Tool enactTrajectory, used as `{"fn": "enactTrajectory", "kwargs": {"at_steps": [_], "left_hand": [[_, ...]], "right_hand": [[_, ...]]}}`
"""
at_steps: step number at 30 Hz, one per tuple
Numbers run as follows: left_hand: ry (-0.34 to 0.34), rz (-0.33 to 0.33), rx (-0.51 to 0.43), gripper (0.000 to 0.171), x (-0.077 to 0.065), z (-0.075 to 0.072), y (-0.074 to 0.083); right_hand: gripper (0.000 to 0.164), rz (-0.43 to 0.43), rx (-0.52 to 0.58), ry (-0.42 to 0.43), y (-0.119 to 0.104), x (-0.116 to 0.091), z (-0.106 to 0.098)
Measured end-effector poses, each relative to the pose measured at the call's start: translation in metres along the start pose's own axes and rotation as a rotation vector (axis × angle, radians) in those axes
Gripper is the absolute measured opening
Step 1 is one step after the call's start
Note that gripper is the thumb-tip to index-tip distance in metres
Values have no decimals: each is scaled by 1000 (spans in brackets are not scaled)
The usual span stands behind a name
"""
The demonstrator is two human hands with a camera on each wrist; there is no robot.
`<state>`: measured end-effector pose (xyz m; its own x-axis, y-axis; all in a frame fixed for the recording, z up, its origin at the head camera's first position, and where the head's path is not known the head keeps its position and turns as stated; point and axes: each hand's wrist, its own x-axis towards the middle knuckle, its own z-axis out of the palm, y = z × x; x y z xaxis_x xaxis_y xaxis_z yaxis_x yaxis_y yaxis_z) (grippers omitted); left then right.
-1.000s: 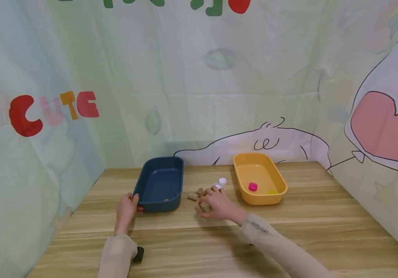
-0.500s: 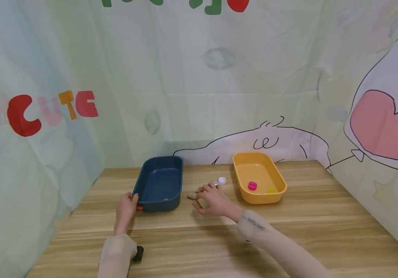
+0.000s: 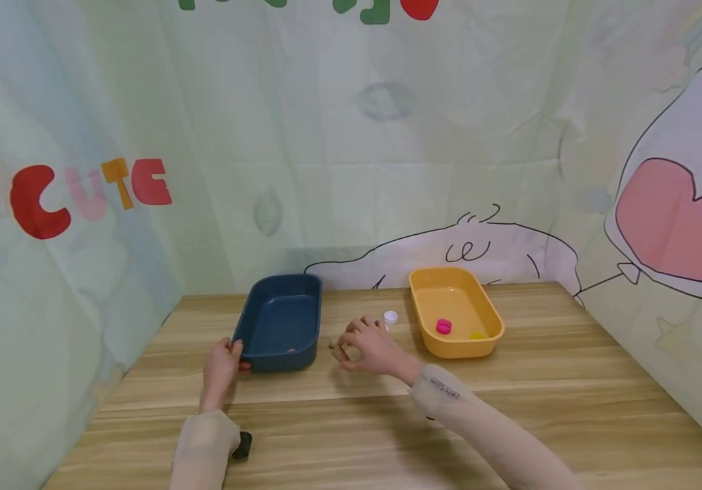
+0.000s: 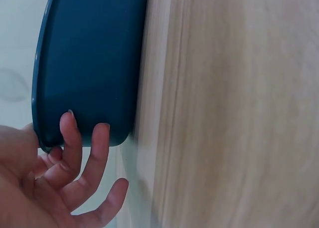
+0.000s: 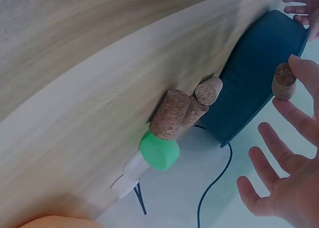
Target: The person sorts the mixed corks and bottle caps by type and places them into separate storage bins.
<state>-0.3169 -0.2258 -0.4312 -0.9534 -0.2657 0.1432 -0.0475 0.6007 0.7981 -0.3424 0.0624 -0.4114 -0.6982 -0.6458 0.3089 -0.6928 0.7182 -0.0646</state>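
Between thumb and index finger, my right hand (image 3: 372,347) pinches a cork (image 5: 284,82), raised off the table; the other fingers are spread. My left hand (image 3: 221,367) grips the near left corner of a dark blue bin (image 3: 316,340), thumb at the rim and fingers against the outer wall (image 4: 89,73). Inside that bin, a small brown thing (image 3: 291,350) shows just over the near wall, mostly hidden. Several more corks (image 5: 169,114) lie together on the table below the right hand. Beside them is a green bottle cap (image 5: 159,150), which the right hand hides in the head view.
White caps (image 3: 390,317) lie left of a yellow bin (image 3: 498,330). A pink cap (image 3: 444,327) and something yellow (image 3: 477,335) are in that bin. A printed cloth (image 3: 351,170) hangs behind the wooden table (image 3: 302,435). Something black (image 3: 243,446) is at the left sleeve.
My right hand has moved slightly left and up with the pinched cork, lifting it off the table towards the blue bin. My left hand has stayed on the bin.
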Motion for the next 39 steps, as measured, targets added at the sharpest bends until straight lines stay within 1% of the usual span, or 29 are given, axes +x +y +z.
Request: {"fn": "enactTrajectory", "kwargs": {"at_steps": [5, 14, 25, 29, 34, 39], "left_hand": [[1, 7, -12, 27, 0, 0, 1], [-12, -5, -17, 29, -1, 0, 1], [-7, -15, 1, 28, -1, -1, 2], [-4, -13, 4, 27, -1, -1, 2], [-5, -14, 3, 27, -1, -1, 2], [-5, -16, 3, 27, 0, -1, 2]], "right_hand": [[33, 24, 41, -14, -2, 5, -1], [33, 55, 118, -41, -9, 12, -8], [36, 134, 151, -54, -13, 22, -10], [35, 149, 198, -41, -15, 27, -9], [37, 190, 276, -20, -19, 34, -10], [40, 229, 313, -9, -23, 38, -11]]}}
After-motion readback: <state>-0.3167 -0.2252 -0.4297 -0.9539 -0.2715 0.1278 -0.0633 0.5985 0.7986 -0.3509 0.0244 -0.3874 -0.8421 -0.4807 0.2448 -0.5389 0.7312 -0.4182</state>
